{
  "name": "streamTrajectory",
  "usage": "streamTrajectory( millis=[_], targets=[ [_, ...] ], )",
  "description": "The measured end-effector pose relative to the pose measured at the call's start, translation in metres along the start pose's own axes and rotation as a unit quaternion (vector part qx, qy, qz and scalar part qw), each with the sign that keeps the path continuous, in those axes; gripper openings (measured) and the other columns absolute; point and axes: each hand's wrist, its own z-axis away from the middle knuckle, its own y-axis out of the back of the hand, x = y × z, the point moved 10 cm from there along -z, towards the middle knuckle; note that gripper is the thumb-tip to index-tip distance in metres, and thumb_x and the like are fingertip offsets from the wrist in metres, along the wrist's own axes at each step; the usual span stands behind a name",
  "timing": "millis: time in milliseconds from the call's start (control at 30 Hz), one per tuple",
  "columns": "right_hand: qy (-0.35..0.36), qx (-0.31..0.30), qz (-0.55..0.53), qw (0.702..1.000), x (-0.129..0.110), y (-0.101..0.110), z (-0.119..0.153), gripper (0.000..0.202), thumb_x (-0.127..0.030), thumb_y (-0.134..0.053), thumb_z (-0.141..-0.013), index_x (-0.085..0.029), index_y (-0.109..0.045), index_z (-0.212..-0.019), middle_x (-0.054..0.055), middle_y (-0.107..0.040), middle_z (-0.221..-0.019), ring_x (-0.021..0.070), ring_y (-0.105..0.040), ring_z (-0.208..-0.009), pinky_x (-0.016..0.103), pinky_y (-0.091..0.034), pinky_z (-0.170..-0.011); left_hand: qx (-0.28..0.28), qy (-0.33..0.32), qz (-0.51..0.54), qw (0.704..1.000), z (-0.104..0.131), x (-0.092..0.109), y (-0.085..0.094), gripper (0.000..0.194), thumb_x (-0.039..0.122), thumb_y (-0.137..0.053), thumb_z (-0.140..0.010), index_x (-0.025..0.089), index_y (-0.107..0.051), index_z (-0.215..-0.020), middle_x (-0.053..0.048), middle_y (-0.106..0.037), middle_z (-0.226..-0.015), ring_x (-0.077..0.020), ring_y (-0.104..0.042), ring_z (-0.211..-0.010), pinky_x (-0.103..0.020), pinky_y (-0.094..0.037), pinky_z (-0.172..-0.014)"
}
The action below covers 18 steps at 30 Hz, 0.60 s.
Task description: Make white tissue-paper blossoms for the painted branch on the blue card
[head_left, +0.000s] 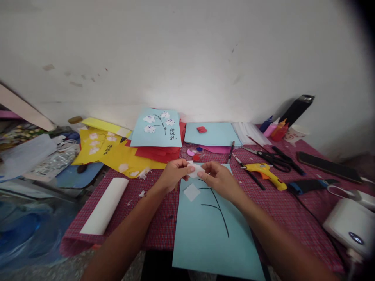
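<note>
A small piece of white paper point(195, 170) is pinched between my two hands, above the top of a light blue sheet point(199, 238). My left hand point(175, 173) grips its left side, thumb on top. On the right side, my right hand point(216, 177) has thumb and fingers closed on the same paper. Just below lies a loose white paper square point(192, 192), flat on the blue sheet. A black branch point(220, 210) is drawn on that sheet, its upper end partly hidden by my right hand.
A finished blue flower picture point(155, 127) lies on red sheets behind. To the right are a yellow glue gun point(265, 173), black scissors point(272, 159), a brush pen point(249, 171) and paint bottles point(277, 127). A rolled white paper point(105, 207) lies left, near yellow paper point(117, 154).
</note>
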Motion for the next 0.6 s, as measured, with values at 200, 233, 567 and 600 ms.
streamTrajectory(
  millis=[200, 233, 567, 600],
  targets=[
    [-0.042, 0.013, -0.069, 0.997, 0.007, 0.003, -0.001, 0.027, -0.038, -0.057, -0.084, -0.017, -0.059, -0.068, -0.004, -0.052, -0.053, 0.0097, -0.044, -0.045, 0.021, -0.033, -0.044, 0.032, 0.005, 0.016, 0.999, -0.001, -0.001, 0.007, 0.03, 0.042, -0.07, -0.073, 0.013, -0.062, -0.073, 0.0, -0.056, -0.063, -0.0073, -0.05, -0.05, -0.02, -0.039, -0.048],
    [-0.045, 0.02, -0.072, 0.996, 0.006, 0.006, 0.0, 0.026, -0.038, -0.057, -0.083, -0.017, -0.059, -0.069, -0.004, -0.052, -0.052, 0.0095, -0.044, -0.045, 0.021, -0.033, -0.043, 0.042, 0.002, 0.025, 0.999, -0.002, -0.001, 0.01, 0.03, 0.042, -0.07, -0.073, 0.013, -0.063, -0.075, 0.0, -0.057, -0.064, -0.0072, -0.05, -0.051, -0.02, -0.04, -0.048],
    [-0.067, -0.24, -0.064, 0.966, 0.006, -0.052, 0.022, 0.023, -0.034, -0.059, -0.08, -0.017, -0.063, -0.065, -0.001, -0.062, -0.058, 0.0077, -0.044, -0.041, 0.019, -0.031, -0.039, 0.116, -0.039, 0.028, 0.992, -0.002, 0.008, 0.03, 0.031, 0.044, -0.071, -0.071, 0.014, -0.063, -0.077, -0.001, -0.059, -0.069, -0.0076, -0.05, -0.053, -0.021, -0.041, -0.05],
    [-0.058, -0.254, -0.051, 0.964, 0.006, -0.057, 0.024, 0.023, -0.033, -0.059, -0.08, -0.018, -0.064, -0.064, -0.001, -0.062, -0.056, 0.0081, -0.044, -0.042, 0.02, -0.031, -0.039, 0.114, -0.036, 0.025, 0.993, -0.001, 0.008, 0.03, 0.032, 0.044, -0.072, -0.07, 0.014, -0.063, -0.075, -0.001, -0.059, -0.068, -0.0077, -0.05, -0.053, -0.021, -0.042, -0.05]
  ],
)
